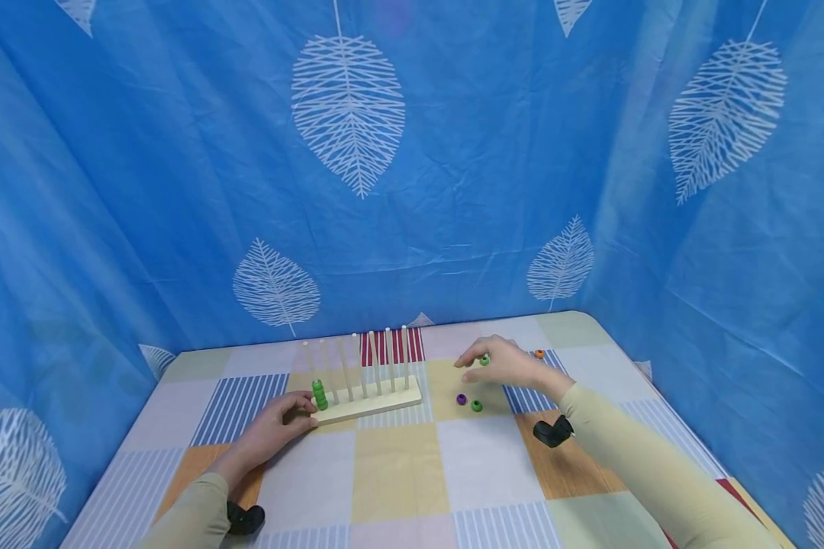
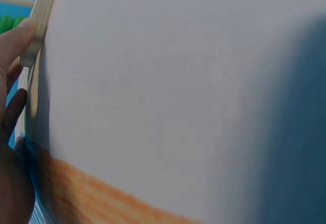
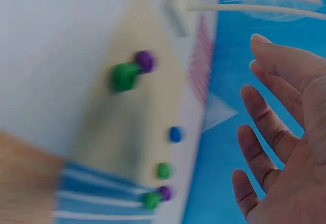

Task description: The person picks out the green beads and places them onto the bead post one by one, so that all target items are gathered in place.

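A pale wooden peg rack (image 1: 384, 403) with a row of upright pegs stands on the cloth, left of centre. Green beads (image 1: 319, 395) are stacked on its leftmost peg. My left hand (image 1: 271, 428) holds the rack's left end, with the thumb on the base (image 2: 38, 35) in the left wrist view. To the right, my right hand (image 1: 503, 363) hovers over loose beads, its fingers spread and relaxed with nothing between them. Near it lie a purple bead (image 1: 461, 399), a green bead (image 1: 477, 406) and another green bead (image 1: 484, 360). The right wrist view also has a blue bead (image 3: 175, 134).
An orange bead (image 1: 539, 354) lies beyond the right hand. A patchwork-patterned cloth (image 1: 398, 473) covers the table. Blue curtains (image 1: 453, 152) with white leaf prints enclose the back and sides. Each wrist wears a black device (image 1: 553, 431).
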`<action>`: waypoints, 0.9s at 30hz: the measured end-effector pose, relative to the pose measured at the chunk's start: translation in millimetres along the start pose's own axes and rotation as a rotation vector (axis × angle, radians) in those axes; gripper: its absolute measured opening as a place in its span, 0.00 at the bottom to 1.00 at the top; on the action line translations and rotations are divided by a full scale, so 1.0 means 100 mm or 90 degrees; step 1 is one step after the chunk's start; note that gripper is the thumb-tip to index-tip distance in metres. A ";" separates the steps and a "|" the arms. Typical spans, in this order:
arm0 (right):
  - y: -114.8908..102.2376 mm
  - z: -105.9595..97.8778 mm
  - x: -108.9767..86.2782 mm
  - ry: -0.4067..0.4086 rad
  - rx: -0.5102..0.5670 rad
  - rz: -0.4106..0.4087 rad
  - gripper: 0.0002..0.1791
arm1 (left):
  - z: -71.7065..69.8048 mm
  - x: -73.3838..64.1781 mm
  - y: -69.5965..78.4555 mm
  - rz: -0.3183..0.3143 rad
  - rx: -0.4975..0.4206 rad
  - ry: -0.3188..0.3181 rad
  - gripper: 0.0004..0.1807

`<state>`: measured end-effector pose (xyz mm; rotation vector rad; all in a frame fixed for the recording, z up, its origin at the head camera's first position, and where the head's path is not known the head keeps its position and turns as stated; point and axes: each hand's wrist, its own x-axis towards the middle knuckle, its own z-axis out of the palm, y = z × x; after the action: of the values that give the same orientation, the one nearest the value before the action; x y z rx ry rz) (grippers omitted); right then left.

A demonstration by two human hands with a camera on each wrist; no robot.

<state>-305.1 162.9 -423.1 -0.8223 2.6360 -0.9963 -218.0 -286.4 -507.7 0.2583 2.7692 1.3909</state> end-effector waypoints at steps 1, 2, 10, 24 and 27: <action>0.07 0.04 -0.03 0.000 0.002 0.008 0.13 | 0.00 0.00 0.00 -0.001 0.000 0.001 0.08; 0.12 0.07 -0.07 0.000 0.006 0.018 0.13 | 0.00 0.00 0.00 -0.002 0.001 0.001 0.08; 0.36 0.27 -0.29 0.016 0.060 0.055 0.15 | -0.01 -0.03 0.03 0.006 0.014 0.001 0.09; 0.53 0.49 -0.38 0.080 0.042 0.090 0.12 | 0.01 -0.03 0.03 -0.010 0.012 -0.003 0.09; 0.54 0.50 -0.36 0.095 0.028 0.107 0.11 | 0.01 -0.02 0.02 -0.012 0.007 -0.003 0.09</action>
<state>-279.6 189.4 -496.4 -0.5259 2.7403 -1.1045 -215.7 -284.6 -506.3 0.2339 2.7690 1.3701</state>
